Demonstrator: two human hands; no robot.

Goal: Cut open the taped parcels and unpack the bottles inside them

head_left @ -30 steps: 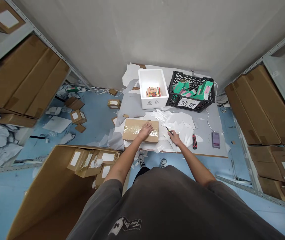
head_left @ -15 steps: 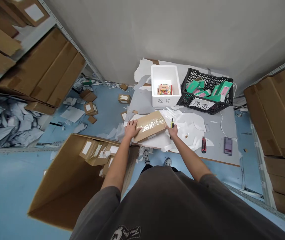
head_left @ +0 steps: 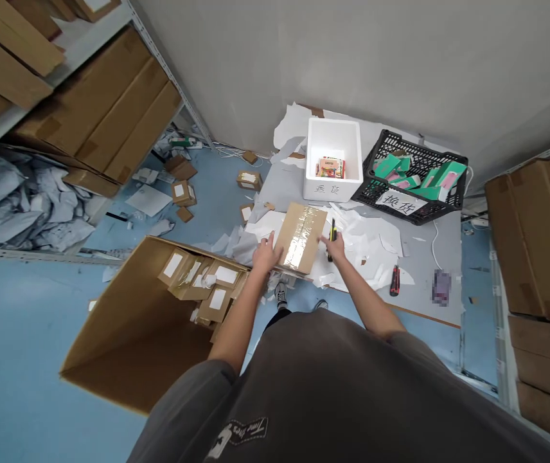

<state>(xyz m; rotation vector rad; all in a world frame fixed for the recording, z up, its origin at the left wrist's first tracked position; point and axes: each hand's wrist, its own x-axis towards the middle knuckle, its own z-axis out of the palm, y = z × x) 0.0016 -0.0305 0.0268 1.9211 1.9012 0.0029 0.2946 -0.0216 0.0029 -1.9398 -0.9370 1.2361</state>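
Observation:
A brown cardboard box [head_left: 302, 236], with shiny clear tape along its top, lies on the paper-strewn table between my hands. Against its left side rests my left hand [head_left: 266, 254], fingers apart and holding nothing else. My right hand [head_left: 335, 246] is at the right side of the box, closed on a black and yellow utility knife [head_left: 333, 233] that points away from me. A red and black tool [head_left: 395, 281] lies farther right on the table.
Behind the box stand a white foam box [head_left: 333, 188] and a black crate [head_left: 417, 212] of green packages. A large open carton [head_left: 106, 334] with small boxes is at left. Shelves [head_left: 94, 58] flank both sides. A blurred purple item [head_left: 441, 287] lies at the table's right.
The taped box has turned so that its tape line runs more nearly away from me. Both hands have moved with it, and the whole view has shifted a little.

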